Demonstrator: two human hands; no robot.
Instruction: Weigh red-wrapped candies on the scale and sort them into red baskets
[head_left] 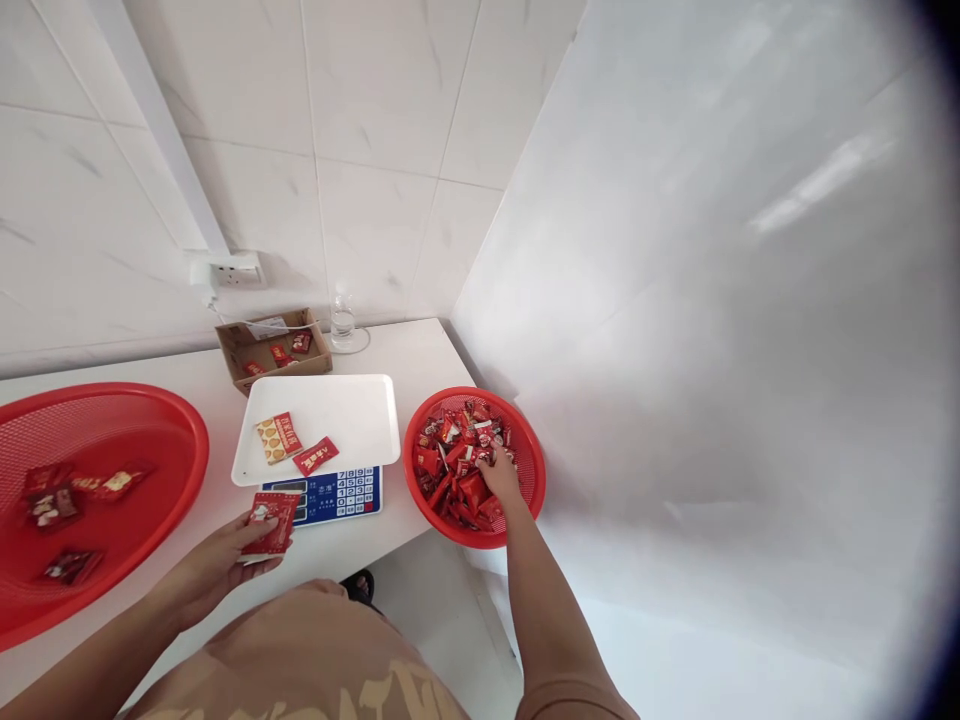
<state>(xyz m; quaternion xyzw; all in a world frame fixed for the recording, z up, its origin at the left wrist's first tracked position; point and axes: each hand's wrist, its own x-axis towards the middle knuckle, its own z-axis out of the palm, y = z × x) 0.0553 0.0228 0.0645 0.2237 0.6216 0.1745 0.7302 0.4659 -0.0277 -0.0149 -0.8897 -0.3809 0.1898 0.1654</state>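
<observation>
My left hand (238, 545) pinches a red snack packet (271, 522) in front of the scale's keypad. Over on the right, my right hand (499, 472) reaches into a round red basket (534, 450) full of small red wrapped packets (450, 480). Its fingers are bent down onto the pile; what lies between them is hidden. A white tray (360, 415) sits on top of a blue digital scale (352, 495). On the tray lie a yellow-and-red packet (277, 438) and a smaller red packet (316, 456).
A large red basket (196, 450) at the left holds several packets. Behind the tray, an open cardboard box (319, 355) contains more red packets. A clear bottle (343, 318) and a cable stand near the wall socket (238, 270). A smooth pale panel (675, 350) rises along the right.
</observation>
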